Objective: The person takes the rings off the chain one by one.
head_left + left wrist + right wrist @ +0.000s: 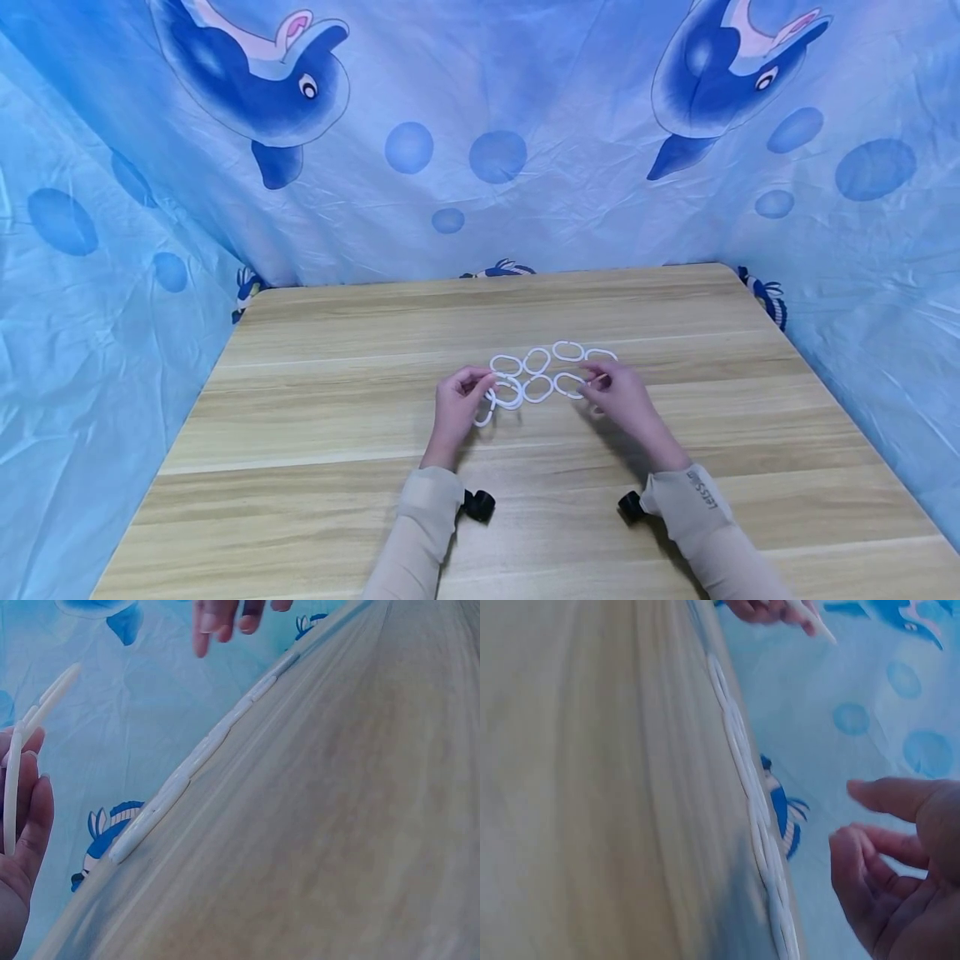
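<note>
My left hand [456, 406] pinches a white plastic curtain ring [486, 419] with a gap in its side, raised above the table. In the left wrist view a second white ring [51, 697] joins the pinched ring [12, 791] and slants up from it. Over the right end of a group of flat-lying white rings [537, 388], my right hand [626, 404] hovers with nothing in it. Its thumb and index finger stand apart in the right wrist view, and the other fingers bend loosely. The hand partly hides a ring [600, 351] in the far row.
Several rings lie in two loose rows on the wooden table [315, 417], the far row including one ring [568, 342]. A blue curtain [555, 225] printed with dolphins hangs behind and beside the table. Small dark cameras sit at both wrists.
</note>
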Available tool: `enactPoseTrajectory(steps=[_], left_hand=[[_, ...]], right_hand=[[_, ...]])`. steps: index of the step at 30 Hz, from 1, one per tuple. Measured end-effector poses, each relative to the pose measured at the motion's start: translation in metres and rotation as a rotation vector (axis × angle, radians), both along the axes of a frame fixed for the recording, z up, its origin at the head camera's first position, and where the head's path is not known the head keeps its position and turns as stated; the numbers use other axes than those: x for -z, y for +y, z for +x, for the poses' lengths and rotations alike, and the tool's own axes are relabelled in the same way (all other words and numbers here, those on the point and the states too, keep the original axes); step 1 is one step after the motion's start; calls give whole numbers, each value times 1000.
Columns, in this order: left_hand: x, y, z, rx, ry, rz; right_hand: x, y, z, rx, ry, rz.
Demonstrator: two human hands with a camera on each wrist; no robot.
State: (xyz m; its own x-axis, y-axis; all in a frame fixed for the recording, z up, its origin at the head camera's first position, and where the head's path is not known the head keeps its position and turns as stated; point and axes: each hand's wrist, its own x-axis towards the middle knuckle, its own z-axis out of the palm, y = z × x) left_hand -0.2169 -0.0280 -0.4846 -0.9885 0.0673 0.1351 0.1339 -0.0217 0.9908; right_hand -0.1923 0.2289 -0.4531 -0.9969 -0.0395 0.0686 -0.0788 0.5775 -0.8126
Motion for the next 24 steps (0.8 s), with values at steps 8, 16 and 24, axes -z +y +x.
enactPoseTrajectory(steps=[8, 16, 24], left_hand=[[0, -2, -1, 0, 5, -13], [-1, 0, -1, -14, 12, 16], [-1, 0, -1, -18, 15, 26]], right_hand=[[-2, -38, 7, -103, 149, 77], [2, -63, 11, -152, 220, 74], [0, -76, 12, -161, 239, 85]])
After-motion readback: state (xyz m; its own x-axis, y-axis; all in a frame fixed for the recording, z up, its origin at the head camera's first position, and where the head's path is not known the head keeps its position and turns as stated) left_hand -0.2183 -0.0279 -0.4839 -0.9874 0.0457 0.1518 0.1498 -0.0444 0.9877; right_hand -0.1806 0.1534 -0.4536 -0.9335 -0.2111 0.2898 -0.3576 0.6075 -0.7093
